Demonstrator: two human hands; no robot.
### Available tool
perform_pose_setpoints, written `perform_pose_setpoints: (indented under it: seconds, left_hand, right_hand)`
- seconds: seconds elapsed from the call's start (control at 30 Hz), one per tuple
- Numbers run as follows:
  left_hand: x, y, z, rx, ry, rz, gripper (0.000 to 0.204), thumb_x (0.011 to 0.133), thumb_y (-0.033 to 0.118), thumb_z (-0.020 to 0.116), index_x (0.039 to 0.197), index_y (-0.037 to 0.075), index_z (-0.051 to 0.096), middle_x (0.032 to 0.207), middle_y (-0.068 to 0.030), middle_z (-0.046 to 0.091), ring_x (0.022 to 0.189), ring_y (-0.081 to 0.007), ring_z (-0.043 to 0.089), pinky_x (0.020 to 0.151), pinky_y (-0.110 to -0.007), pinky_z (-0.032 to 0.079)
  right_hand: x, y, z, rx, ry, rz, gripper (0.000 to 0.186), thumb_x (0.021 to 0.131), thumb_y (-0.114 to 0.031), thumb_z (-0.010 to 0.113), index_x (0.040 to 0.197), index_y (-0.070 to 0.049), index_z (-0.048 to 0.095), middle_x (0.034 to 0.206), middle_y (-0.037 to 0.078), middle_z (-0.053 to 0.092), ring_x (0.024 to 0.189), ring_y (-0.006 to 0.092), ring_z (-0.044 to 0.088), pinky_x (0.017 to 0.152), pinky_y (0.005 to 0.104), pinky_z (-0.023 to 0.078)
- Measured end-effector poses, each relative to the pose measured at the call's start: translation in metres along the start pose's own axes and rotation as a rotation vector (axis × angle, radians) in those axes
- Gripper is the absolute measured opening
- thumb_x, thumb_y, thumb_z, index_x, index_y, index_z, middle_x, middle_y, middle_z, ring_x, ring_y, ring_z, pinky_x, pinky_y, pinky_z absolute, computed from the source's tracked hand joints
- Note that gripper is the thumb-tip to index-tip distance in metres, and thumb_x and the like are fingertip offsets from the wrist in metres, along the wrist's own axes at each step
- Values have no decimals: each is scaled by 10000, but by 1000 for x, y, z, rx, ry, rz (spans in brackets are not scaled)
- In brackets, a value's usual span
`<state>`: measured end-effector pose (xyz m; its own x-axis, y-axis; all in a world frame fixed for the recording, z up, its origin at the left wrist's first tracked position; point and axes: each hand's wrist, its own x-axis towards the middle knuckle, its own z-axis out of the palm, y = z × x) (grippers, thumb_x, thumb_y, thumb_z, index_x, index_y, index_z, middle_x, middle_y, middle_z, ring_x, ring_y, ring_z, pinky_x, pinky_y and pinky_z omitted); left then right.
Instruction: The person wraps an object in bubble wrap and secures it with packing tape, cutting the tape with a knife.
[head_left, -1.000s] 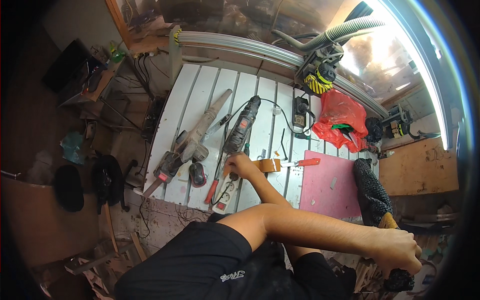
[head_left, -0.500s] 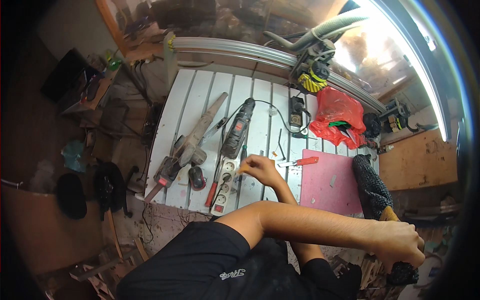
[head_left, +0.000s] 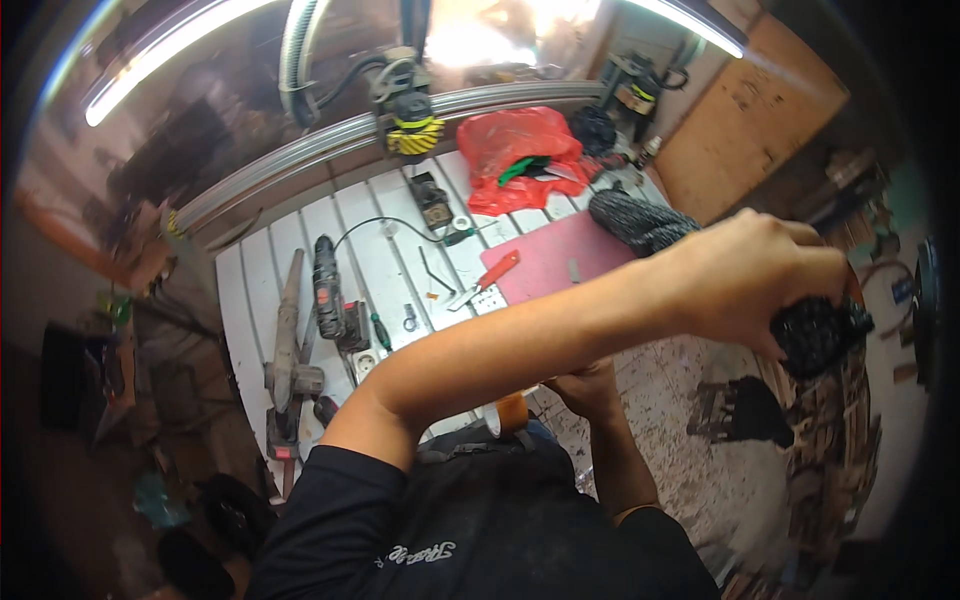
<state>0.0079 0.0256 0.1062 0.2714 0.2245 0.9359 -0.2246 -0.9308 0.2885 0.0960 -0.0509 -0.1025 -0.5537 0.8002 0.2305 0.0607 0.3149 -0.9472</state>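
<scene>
My left arm crosses in front of me to the right, and my left hand (head_left: 765,285) is closed around a long bundle in black bubble wrap (head_left: 640,222). One black crumpled end pokes out below that hand, and the rest reaches back onto the table; my hand and forearm hide the middle. Beneath the left forearm, my right hand (head_left: 588,388) is bent closed at a roll of brown tape (head_left: 512,412) near the table's front edge. Its fingers are partly hidden. A knife with a red handle (head_left: 500,268) lies by the pink sheet (head_left: 540,250).
On the white slatted table (head_left: 265,240) lie a black cordless drill (head_left: 326,290), a dusty blower (head_left: 287,320), a green-handled screwdriver (head_left: 381,331) and a partly covered power strip (head_left: 366,364). A red plastic bag (head_left: 520,150) sits farther back, below a metal rail (head_left: 290,160).
The view has swung to the right. My right hand has moved from above the power strip to below my left forearm, by the tape roll. My left hand still grips the bundle.
</scene>
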Motion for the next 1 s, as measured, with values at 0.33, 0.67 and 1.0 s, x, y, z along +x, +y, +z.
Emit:
perform_pose_setpoints:
  seconds: [0.33, 0.67, 1.0]
  left_hand:
    - [4, 3, 6, 61, -36, -9, 616, 535, 144, 957, 1081, 62, 686, 1122, -118, 723, 1037, -304, 726, 867, -365, 585]
    - [-2, 16, 19, -14, -51, -58, 608, 591, 89, 926, 1114, 55, 620, 1119, -125, 703, 1024, -351, 710, 837, -402, 576]
    - [-9, 20, 22, 67, -68, -88, 643, 587, 155, 966, 1121, 23, 634, 1133, -140, 695, 1042, -333, 714, 861, -382, 583]
  right_hand:
    - [-48, -164, -56, -446, 212, -334, 272, 775, -89, 850, 1038, -79, 782, 874, 89, 738, 749, 208, 741, 646, 307, 583]
    - [-56, -285, -98, -732, 194, -590, 249, 812, -78, 850, 1025, 0, 747, 821, 128, 753, 695, 203, 761, 586, 310, 607]
    - [-55, -307, -114, -625, 309, -584, 212, 825, -93, 830, 1004, 3, 767, 826, 132, 767, 756, 196, 773, 667, 282, 598]
